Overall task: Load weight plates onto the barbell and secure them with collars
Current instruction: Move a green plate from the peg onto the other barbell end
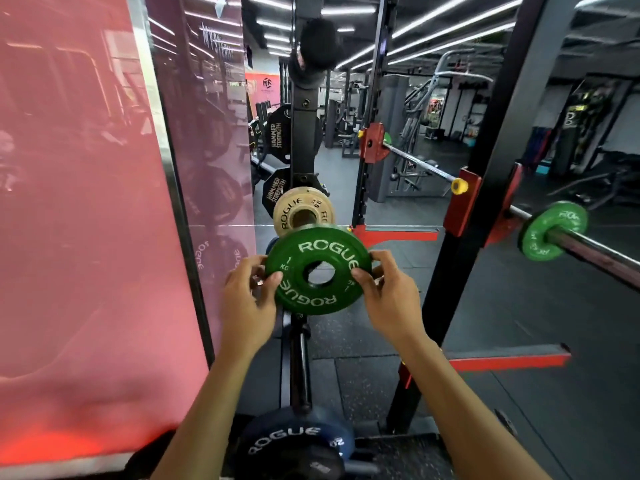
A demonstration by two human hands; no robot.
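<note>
I see both hands pinching a green 1 kg Rogue plate [318, 270] by its rim in front of the storage pegs, the left hand [247, 299] and right hand [388, 299] each with fingers curled closed on an edge. The barbell [588, 245], well off to the right, already carries one green plate [550, 230]. I judge the fingertip hold shallow, so the plate could slip during the carry or snag tilted on the sleeve end.

— Left hand [248, 295]?
— Reaching forward on a bare forearm, fingers curled, thumb pressed inward in a grip.
— Right hand [385, 291]?
— Mirroring it, level, thumb forward, fingers wrapped behind.
</note>
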